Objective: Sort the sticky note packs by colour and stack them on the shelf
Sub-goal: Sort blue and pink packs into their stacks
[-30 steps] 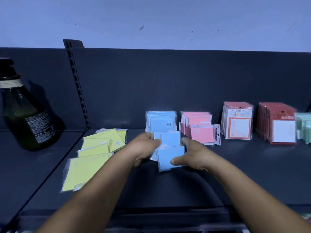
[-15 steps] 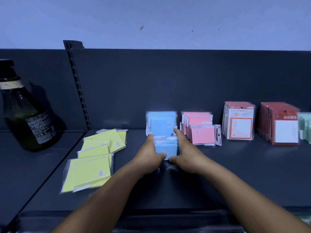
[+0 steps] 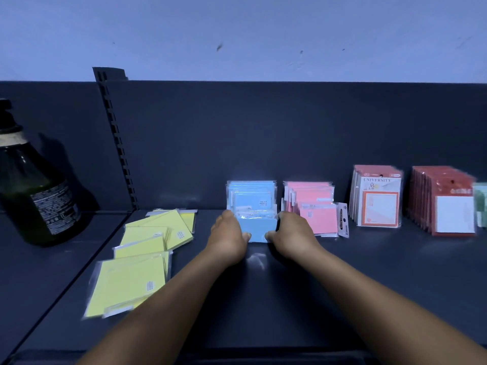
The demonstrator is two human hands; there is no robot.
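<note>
A small bundle of blue sticky note packs [image 3: 257,229] stands upright on the dark shelf [image 3: 355,272], held between both hands. My left hand [image 3: 228,237] grips its left edge and my right hand [image 3: 291,235] grips its right edge, thumbs at the front. Just behind it stands the row of blue packs [image 3: 251,197] against the back panel. To the right stands a row of pink packs [image 3: 313,206]. Several yellow packs [image 3: 143,254] lie loose and flat on the shelf to the left.
Orange-framed note packs [image 3: 378,200] and red packs [image 3: 445,204] stand in rows farther right, with green packs [image 3: 481,204] at the frame edge. A large dark bottle [image 3: 34,196] stands on the neighbouring shelf at left, beyond a slotted upright [image 3: 117,143].
Both hands squared up the loose blue packs into one bundle, tipped it upright and pushed it back toward the blue row.
</note>
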